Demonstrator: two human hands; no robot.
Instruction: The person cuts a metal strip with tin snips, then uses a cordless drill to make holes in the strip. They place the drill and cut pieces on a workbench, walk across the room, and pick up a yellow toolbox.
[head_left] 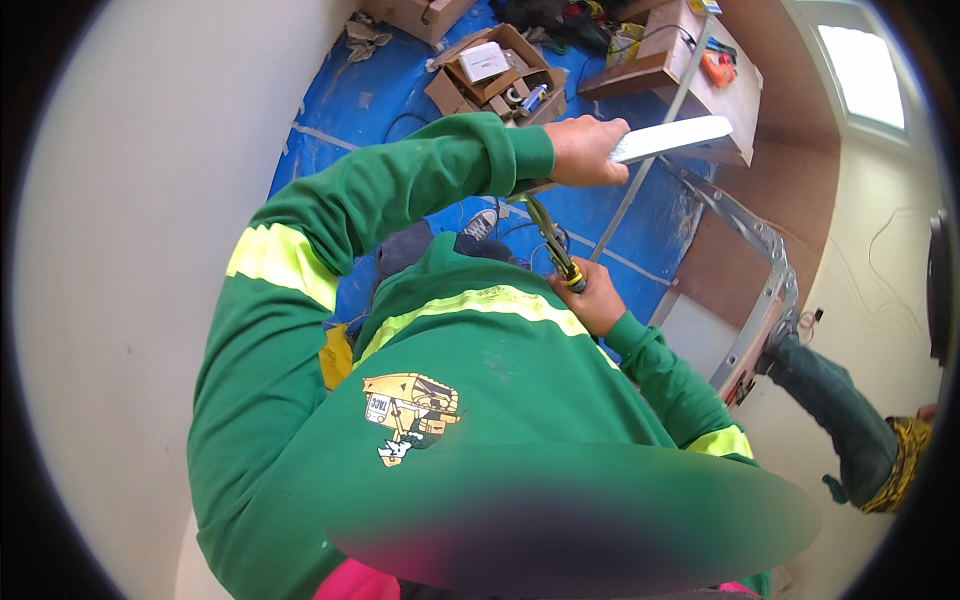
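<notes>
My left hand (592, 150) is closed on the near end of a flat white strip (680, 138), which points away to the right. Below it, close to my belly, my right hand (595, 298) has its fingers curled round a slim tool (553, 238) with a green-black body and a yellow-and-black end. The tool's far end reaches up under my left wrist, so its tip is partly hidden. A long thin grey bar (640, 185) slants down behind the white strip toward my right hand; whether that hand also grips it, I cannot tell.
Blue sheeting (370, 90) covers the floor. An open cardboard box (500, 75) of supplies stands ahead, beside a wooden unit (700, 80) with an orange-handled tool (718, 70). At right, a metal ladder (765, 245) stands near another person's dark green leg (835, 400). A pale wall (150, 250) rises on the left.
</notes>
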